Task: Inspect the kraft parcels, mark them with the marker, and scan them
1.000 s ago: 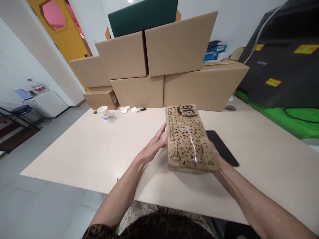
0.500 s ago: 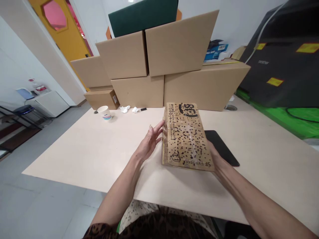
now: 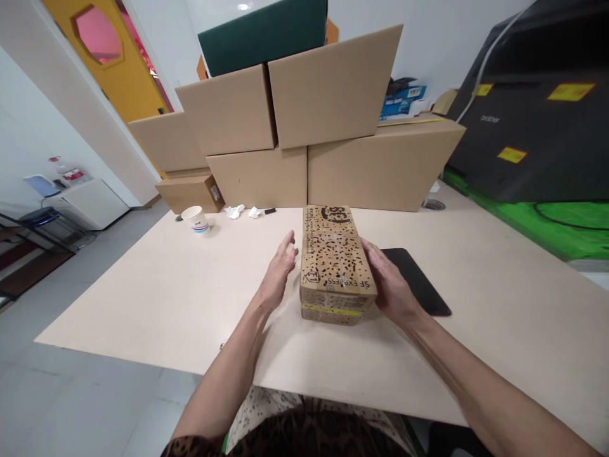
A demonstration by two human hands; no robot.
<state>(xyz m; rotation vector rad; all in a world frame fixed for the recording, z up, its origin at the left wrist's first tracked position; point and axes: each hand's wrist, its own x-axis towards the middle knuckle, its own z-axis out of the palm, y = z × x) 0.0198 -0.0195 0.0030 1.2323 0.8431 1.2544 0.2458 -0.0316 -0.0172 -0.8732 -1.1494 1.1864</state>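
Observation:
A brown cardboard box [image 3: 333, 254] with black speckles and SF Express print rests on the table in front of me, a yellow strip running along its near side. My left hand [image 3: 280, 270] is held off the box's left side with a small gap, fingers stretched out and nothing in them. Against the box's right side lies my right hand [image 3: 387, 279], its fingers extended along the cardboard; part of its contact with the box is hidden. Partly behind that hand is a flat black pad [image 3: 419, 282].
Large cardboard boxes [image 3: 257, 178] are stacked along the table's back, topped by a dark green box [image 3: 266, 38]. A paper cup [image 3: 195, 219], crumpled tissues [image 3: 235, 211] and a small black item [image 3: 270, 211] lie before them. A black-covered machine [image 3: 528, 108] stands at right.
The box has come down from a tilted, lifted pose to sit level on the table. My right hand has shifted from its lower edge to its right side; my left hand has moved slightly away.

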